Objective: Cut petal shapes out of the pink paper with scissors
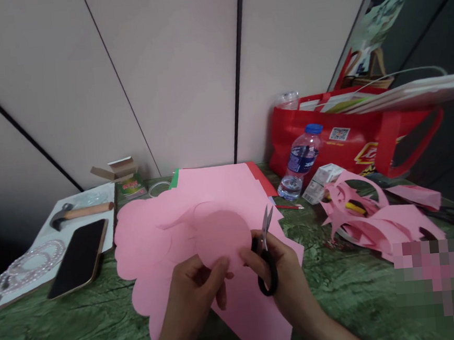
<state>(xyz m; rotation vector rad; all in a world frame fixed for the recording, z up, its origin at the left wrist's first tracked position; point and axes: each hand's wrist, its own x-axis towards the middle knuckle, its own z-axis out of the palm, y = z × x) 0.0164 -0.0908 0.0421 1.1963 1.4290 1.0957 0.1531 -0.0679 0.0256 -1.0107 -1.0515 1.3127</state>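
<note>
**Paper disc [223,234] between both hands, scissors [266,255] at its right**

From my remote seat, left to right: a claw hammer [86,211] and smartphone [79,259]; then the left hand [186,301], thumb and fingers pinching the disc's near edge. The disc is round, with no long axis. The right hand [292,277], nearer the scissors, cradles them, blades pointing away, thumb at the disc's right edge. Farther right, pink offcuts [401,219] litter the green tabletop [326,282]; a pale panelled wall [188,78] stands behind.
</note>
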